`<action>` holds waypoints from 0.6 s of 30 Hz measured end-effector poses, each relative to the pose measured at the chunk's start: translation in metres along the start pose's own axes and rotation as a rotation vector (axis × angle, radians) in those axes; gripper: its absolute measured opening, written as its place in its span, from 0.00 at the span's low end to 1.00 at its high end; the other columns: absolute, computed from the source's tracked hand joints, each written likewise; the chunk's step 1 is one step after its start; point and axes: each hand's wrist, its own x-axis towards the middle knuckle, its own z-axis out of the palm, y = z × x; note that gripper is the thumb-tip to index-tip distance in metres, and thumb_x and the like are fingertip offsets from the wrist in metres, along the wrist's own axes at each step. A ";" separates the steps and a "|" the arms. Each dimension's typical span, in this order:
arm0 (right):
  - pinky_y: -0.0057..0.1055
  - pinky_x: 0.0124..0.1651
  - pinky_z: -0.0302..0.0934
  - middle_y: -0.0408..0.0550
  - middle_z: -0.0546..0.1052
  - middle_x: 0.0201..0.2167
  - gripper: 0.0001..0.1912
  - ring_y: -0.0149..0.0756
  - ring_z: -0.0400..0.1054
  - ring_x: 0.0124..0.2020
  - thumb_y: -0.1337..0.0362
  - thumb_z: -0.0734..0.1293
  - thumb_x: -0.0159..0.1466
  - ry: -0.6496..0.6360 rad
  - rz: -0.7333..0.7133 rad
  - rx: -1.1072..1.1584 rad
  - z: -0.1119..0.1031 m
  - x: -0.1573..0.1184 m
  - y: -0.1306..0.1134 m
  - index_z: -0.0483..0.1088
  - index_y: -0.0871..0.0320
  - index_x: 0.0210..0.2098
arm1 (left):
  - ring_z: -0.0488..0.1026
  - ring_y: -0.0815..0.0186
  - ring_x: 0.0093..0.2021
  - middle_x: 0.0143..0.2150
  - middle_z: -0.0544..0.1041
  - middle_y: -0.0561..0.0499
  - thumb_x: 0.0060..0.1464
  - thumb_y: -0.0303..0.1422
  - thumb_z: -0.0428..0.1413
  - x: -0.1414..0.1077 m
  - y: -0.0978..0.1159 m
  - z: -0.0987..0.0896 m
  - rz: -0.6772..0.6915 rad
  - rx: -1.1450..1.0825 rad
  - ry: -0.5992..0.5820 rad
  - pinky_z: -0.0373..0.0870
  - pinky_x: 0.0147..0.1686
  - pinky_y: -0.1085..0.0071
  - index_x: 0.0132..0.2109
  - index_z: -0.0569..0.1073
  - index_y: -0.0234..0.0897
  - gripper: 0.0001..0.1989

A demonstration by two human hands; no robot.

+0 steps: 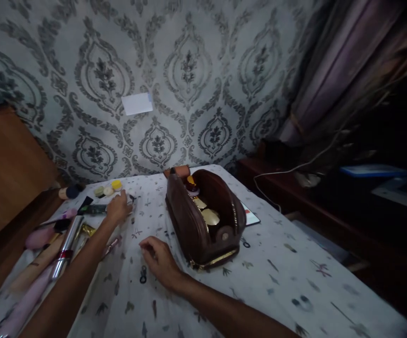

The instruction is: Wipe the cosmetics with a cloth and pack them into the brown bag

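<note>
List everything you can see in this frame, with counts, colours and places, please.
bag: one, brown, open on the cloth
round lids: at least two, gold, inside the bag
small jars: three, one yellow-lidded, two paler, beyond the left hand
tube: one, silver with red band, left side
other toiletries: several, pink, beige, green, left side, too jumbled to count
cloth: one, white, patterned, underneath
card: one, white, on grey patterned wall
curtain: purplish, right
cable: one, white, right
left hand: one, at the toiletries
right hand: one, left of the bag
</note>
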 end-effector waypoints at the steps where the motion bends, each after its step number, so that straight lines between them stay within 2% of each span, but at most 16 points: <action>1: 0.26 0.36 0.60 0.44 0.74 0.32 0.08 0.32 0.68 0.34 0.70 0.61 0.62 0.002 0.011 0.032 -0.001 0.000 -0.001 0.72 0.58 0.38 | 0.70 0.40 0.56 0.52 0.74 0.32 0.51 0.35 0.56 -0.002 0.000 -0.002 -0.007 -0.070 0.013 0.67 0.51 0.49 0.60 0.62 0.32 0.29; 4: 0.27 0.35 0.63 0.45 0.75 0.34 0.09 0.32 0.69 0.35 0.65 0.61 0.65 0.007 0.065 0.156 -0.005 0.003 -0.003 0.72 0.58 0.41 | 0.70 0.46 0.57 0.54 0.74 0.38 0.48 0.38 0.58 -0.014 0.001 -0.009 -0.016 -0.336 0.046 0.68 0.51 0.56 0.61 0.61 0.36 0.33; 7: 0.29 0.36 0.67 0.49 0.75 0.41 0.14 0.35 0.70 0.38 0.59 0.62 0.66 0.050 0.132 0.270 -0.010 0.011 -0.010 0.71 0.56 0.48 | 0.71 0.53 0.57 0.57 0.73 0.40 0.50 0.43 0.57 -0.040 0.007 -0.013 -0.001 -0.619 0.057 0.71 0.47 0.64 0.61 0.63 0.38 0.32; 11: 0.35 0.42 0.70 0.53 0.71 0.56 0.27 0.41 0.69 0.50 0.52 0.62 0.66 0.078 0.188 0.402 -0.017 0.027 -0.022 0.64 0.52 0.61 | 0.77 0.56 0.46 0.50 0.78 0.42 0.49 0.48 0.57 -0.085 0.023 -0.008 0.074 -0.907 0.015 0.72 0.42 0.65 0.57 0.67 0.36 0.31; 14: 0.37 0.45 0.71 0.53 0.67 0.62 0.31 0.44 0.67 0.57 0.46 0.60 0.66 0.055 0.247 0.503 -0.019 0.033 -0.026 0.60 0.52 0.65 | 0.76 0.59 0.44 0.45 0.78 0.46 0.47 0.47 0.58 -0.110 0.036 0.000 0.139 -1.004 0.026 0.71 0.45 0.65 0.52 0.69 0.36 0.28; 18: 0.35 0.44 0.70 0.50 0.68 0.62 0.30 0.44 0.64 0.60 0.43 0.60 0.65 0.046 0.289 0.551 -0.013 0.024 -0.022 0.65 0.50 0.60 | 0.72 0.63 0.40 0.38 0.75 0.52 0.49 0.44 0.59 -0.128 0.038 0.006 0.159 -0.962 0.096 0.67 0.43 0.68 0.45 0.68 0.38 0.20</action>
